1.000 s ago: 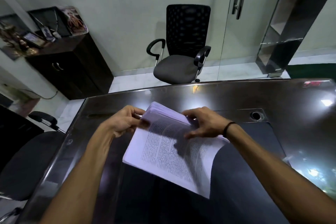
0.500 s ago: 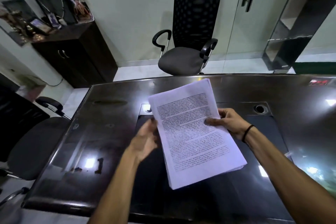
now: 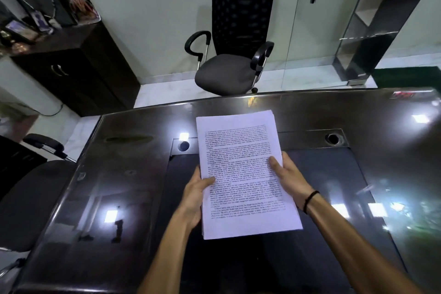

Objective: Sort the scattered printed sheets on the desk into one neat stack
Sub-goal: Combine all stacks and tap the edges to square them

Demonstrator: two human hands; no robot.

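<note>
A thick stack of printed sheets (image 3: 241, 150) is held above the middle of the dark glossy desk (image 3: 124, 188), its long side pointing away from me and its edges lined up. My left hand (image 3: 194, 194) grips the stack's left edge, thumb on the top page and fingers underneath. On the right edge, my right hand (image 3: 290, 178) holds it the same way; a black band circles that wrist. No loose sheets lie on the desk.
Two round cable holes (image 3: 333, 138) sit in the desk's inset panel. A black office chair (image 3: 235, 55) stands beyond the far edge, a dark cabinet (image 3: 71, 71) with framed pictures at back left, another chair (image 3: 28, 188) at my left.
The stack was bent and riffled on the desk a second ago. Both hands then lifted it, turned it lengthwise and squared it, and now hold it by its two side edges.
</note>
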